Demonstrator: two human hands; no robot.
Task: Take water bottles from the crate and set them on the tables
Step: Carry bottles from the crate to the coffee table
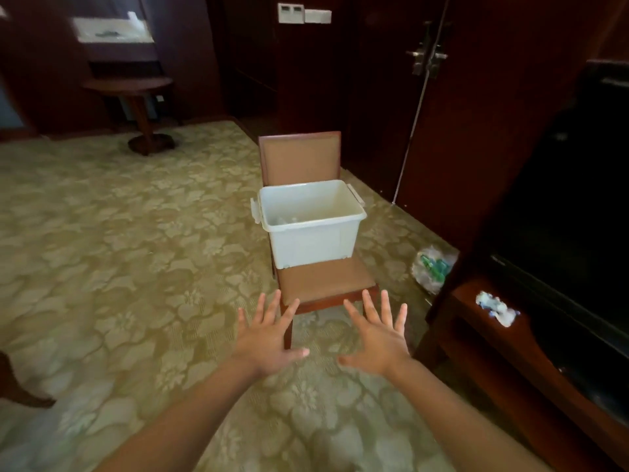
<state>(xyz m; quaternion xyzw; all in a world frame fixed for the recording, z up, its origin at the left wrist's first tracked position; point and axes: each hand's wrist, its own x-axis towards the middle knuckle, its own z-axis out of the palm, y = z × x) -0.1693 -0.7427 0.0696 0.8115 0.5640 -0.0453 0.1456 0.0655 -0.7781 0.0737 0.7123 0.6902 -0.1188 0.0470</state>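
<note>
Head view: the person's left hand (269, 349) and right hand (379, 345) are stretched out side by side, palms down, above the patterned carpet (119, 267). Each grip is wide, fingers spread, and holds nothing. The two thumbs point toward each other with a gap of carpet between them.

Just beyond the fingertips stands a wooden chair (323, 284) with a brown padded seat; its front edge lies between the two grips and slightly past them. The left grip's fingers overlap the chair's front left corner in the picture, though whether they touch it cannot be told. Farther ahead, well clear of both grips, the white plastic crate (313, 240) sits on the back part of the seat, against the chair's backrest, open at the top. Faint clear shapes show low inside it at its left, too blurred to name surely as bottles.

To the right of the right grip and somewhat ahead, a crumpled clear bag (434, 267) with green bits inside lies on the carpet beside a dark wooden cabinet (493, 352). Far ahead and to the left of the left grip, a round dark counter (129, 85) on a single pedestal stands by the wall.
</note>
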